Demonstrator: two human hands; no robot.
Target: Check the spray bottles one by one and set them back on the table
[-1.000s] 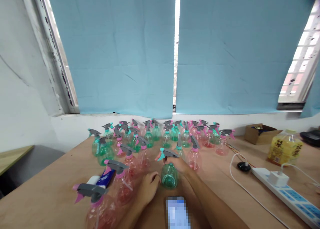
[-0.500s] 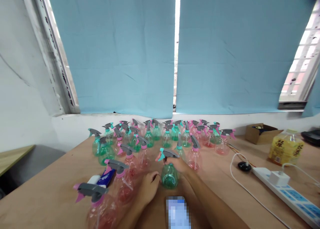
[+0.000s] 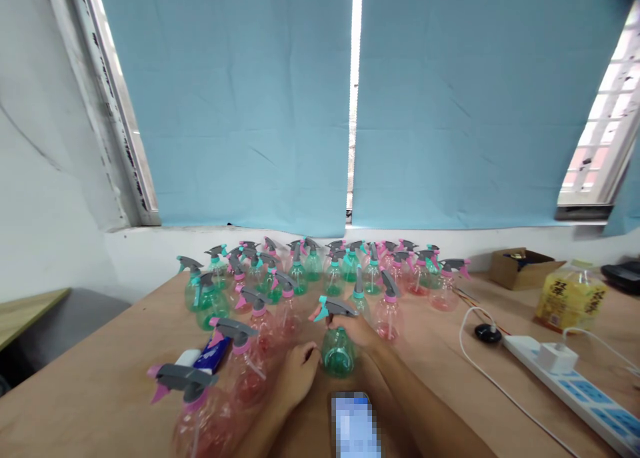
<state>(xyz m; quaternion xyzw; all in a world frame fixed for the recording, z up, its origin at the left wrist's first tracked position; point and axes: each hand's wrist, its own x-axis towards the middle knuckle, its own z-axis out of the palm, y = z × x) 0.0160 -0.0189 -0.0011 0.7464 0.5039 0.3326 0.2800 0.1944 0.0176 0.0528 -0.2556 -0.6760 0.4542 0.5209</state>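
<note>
A green spray bottle [image 3: 339,353] with a grey and teal trigger head stands upright on the wooden table [image 3: 430,365] in front of me. My right hand [image 3: 356,329] is wrapped round its neck just under the trigger head. My left hand [image 3: 296,374] is curled against the bottle's lower left side, fingertips touching it. Pink spray bottles [image 3: 245,365] stand close to the left of my left hand. Many more green and pink spray bottles [image 3: 320,271] stand grouped at the table's far side.
A pixelated phone-like object [image 3: 354,425] lies near me. A white power strip [image 3: 575,385] with a plug and cables runs along the right. A yellow jug [image 3: 570,303] and a cardboard box [image 3: 523,267] sit at the far right. A blue-and-white tube [image 3: 210,356] lies left.
</note>
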